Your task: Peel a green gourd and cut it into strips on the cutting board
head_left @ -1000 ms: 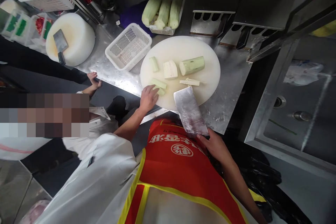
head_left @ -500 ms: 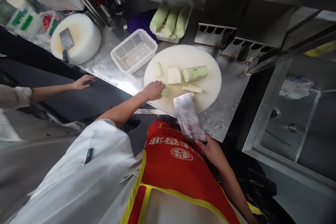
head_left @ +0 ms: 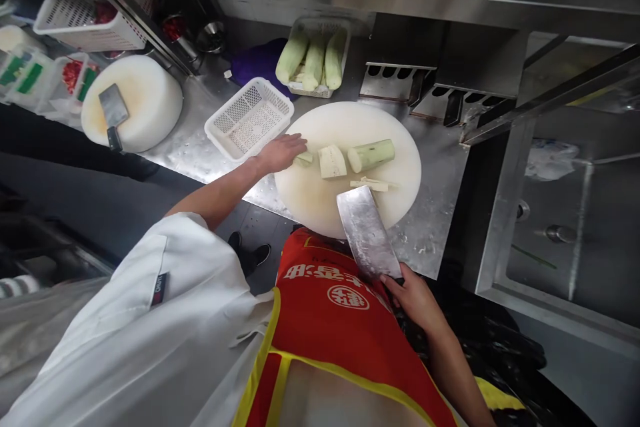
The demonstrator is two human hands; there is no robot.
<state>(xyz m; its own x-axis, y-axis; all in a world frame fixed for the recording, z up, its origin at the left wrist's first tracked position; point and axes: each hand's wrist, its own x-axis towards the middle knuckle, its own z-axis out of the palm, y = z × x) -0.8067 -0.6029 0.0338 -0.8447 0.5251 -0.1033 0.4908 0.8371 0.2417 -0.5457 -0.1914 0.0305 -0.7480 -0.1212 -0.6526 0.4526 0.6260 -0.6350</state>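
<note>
My left hand [head_left: 284,152] rests at the left side of the round white cutting board [head_left: 315,210], its fingers over a small pale-green piece of peeled squash [head_left: 304,159], which they partly cover. In my right hand [head_left: 411,293] is a cleaver [head_left: 369,230] by its handle, the broad blade slanting over the board's near edge. A cut block of squash [head_left: 332,162] stands mid-board. Beside it lies a longer peeled squash length [head_left: 373,155]. Thin squash strips [head_left: 370,185] lie just beyond the blade's tip.
A white perforated basket [head_left: 213,130] sits left of the board. Behind is another basket [head_left: 345,57] with whole peeled squashes [head_left: 314,61]. A second cleaver [head_left: 114,107] lies on a thick round block [head_left: 163,103] at left. Knife racks [head_left: 390,83] are behind; a sink [head_left: 543,267] is right.
My left hand has moved up and left along the board; the separate piece near it is no longer seen apart. The cleaver stays near the strips. The co-worker's hand has left view.
</note>
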